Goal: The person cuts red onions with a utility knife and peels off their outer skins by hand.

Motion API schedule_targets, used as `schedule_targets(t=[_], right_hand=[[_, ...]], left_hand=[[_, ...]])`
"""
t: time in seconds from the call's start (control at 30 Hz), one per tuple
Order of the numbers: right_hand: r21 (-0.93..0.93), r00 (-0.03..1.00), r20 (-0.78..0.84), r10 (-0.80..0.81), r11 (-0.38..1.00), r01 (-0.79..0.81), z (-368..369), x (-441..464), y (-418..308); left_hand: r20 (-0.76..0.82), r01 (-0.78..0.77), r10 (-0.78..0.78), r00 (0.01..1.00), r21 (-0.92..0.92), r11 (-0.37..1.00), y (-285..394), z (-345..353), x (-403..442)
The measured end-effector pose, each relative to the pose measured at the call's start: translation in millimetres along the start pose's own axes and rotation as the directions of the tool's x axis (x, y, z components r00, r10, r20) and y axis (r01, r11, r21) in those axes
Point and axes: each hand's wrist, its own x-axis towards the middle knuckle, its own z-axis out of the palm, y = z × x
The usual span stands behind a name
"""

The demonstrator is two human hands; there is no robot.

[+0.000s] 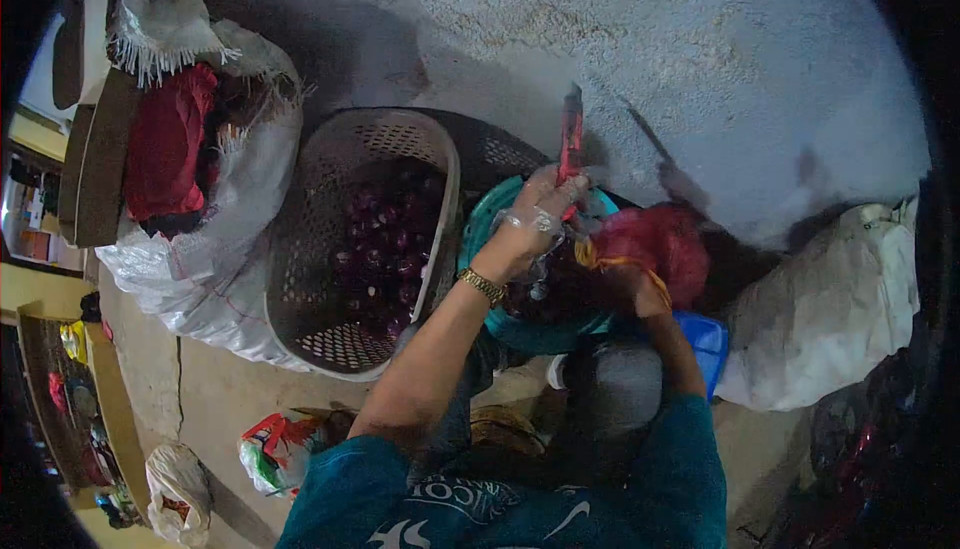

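Note:
My left hand (545, 207), with clear plastic about it and a gold watch at the wrist, is closed on a red-handled knife (571, 139). Its dark tip points up, away from me. Beside it my right hand (632, 287), blurred, is closed on a red mesh bag (665, 254) with an orange-yellow cord (590, 255) by the fingers. What fills the bag is hard to make out. Both hands are above a teal basin (480, 234) with dark round contents, partly hidden by my arms.
Left of the basin stands a pale plastic basket (300, 279) holding purple onions (385, 239). White woven sacks (245, 189) stand at the far left, and another sack (815, 309) at right. A blue container (703, 349) sits near my right forearm. Behind is a rough wall (640, 39).

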Motion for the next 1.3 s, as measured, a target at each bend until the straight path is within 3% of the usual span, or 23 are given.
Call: schedule_targets(t=[0.07,0.2,0.23,0.3,0.33,0.37,0.4,0.43,0.47,0.57,0.7,0.77,0.87,0.93,1.0,1.03,1.1,1.23,1.3], right_hand=[[0.076,0.999,0.014,-0.032,0.997,0.031,-24.0,-7.1,7.7],[0.397,0.989,0.061,-0.135,0.912,0.1,-92.5,-43.6,39.8],[0.393,0.99,0.058,-0.13,0.914,0.097,-109.1,-64.3,34.3],[0.732,0.998,0.053,0.026,0.679,-0.057,-150.4,-133.4,5.5],[0.729,0.998,0.052,0.031,0.682,-0.059,-145.3,-152.1,25.7],[0.334,0.998,-0.044,-0.04,0.941,0.053,-139.4,-172.1,67.3],[-0.144,0.984,-0.097,-0.147,0.981,0.132,-137.0,-186.9,93.3],[0.447,0.945,0.228,-0.236,0.887,0.113,-147.0,-205.3,92.2],[0.845,0.783,0.415,-0.464,0.516,-0.141,-161.9,-224.6,88.2],[0.817,0.956,0.288,-0.046,0.533,-0.221,-177.5,-270.1,30.5],[0.984,0.974,-0.019,0.224,0.179,-0.022,-190.4,-258.3,-58.7],[0.998,0.968,-0.064,0.245,-0.011,0.069,-193.9,-228.9,-109.8],[0.98,0.974,0.03,0.226,-0.198,0.016,-203.4,-183.4,-201.4],[0.971,0.954,0.045,0.297,-0.238,0.029,-193.6,-150.3,-226.8],[0.979,0.992,-0.062,0.114,-0.186,0.083,-181.2,-123.6,-248.0],[0.978,0.991,-0.065,0.114,-0.189,0.086,-179.2,-115.8,-266.6],[0.978,0.966,-0.117,0.229,-0.144,0.153,-178.8,-105.3,-297.5],[0.963,0.971,-0.195,0.136,-0.161,0.215,-150.3,-62.8,-286.6],[0.932,0.998,-0.026,0.049,-0.361,0.042,-153.6,-55.5,-282.8]], left_hand=[[0.03,-0.068,0.066,0.997,0.071,0.995,-16.5,-9.4,11.3],[0.029,-0.058,0.059,0.998,-0.022,0.998,-17.3,-8.0,11.0],[0.002,-0.038,0.038,0.999,-0.005,0.999,-9.8,-5.9,5.3],[-0.017,-0.015,0.015,1.0,0.006,1.0,-5.8,-1.2,0.2],[-0.008,-0.043,0.043,0.999,0.002,0.999,-5.3,-0.1,0.3],[-0.002,-0.07,0.07,0.998,-0.001,0.998,-4.2,-0.4,0.4],[0.0,-0.073,0.073,0.997,-0.003,0.997,-3.8,-1.5,1.5],[0.004,-0.079,0.079,0.997,0.068,0.995,-5.5,-3.0,3.5],[0.009,-0.083,0.083,0.997,0.138,0.987,-8.3,-4.5,5.6],[0.064,-0.082,0.077,0.995,0.069,0.994,-18.1,-8.9,12.9],[0.129,-0.017,0.024,0.991,-0.061,0.998,-24.9,-6.6,13.8],[0.027,-0.09,0.092,0.995,-0.039,0.995,-12.7,2.4,2.4],[0.102,-0.046,0.061,0.993,-0.147,0.988,-12.7,-3.7,5.1],[0.05,-0.045,0.05,0.997,-0.102,0.994,-4.8,-6.5,-2.2],[-0.005,-0.039,0.039,0.999,-0.06,0.997,1.0,-8.0,-9.2],[-0.028,-0.105,0.103,0.994,-0.059,0.993,3.3,-8.2,-11.2],[-0.051,-0.17,0.168,0.985,-0.057,0.984,2.4,-7.5,-13.3],[-0.104,-0.174,0.16,0.982,-0.142,0.975,4.9,-7.0,-17.0],[-0.108,-0.143,0.127,0.986,-0.151,0.978,3.3,-3.2,-17.1]])
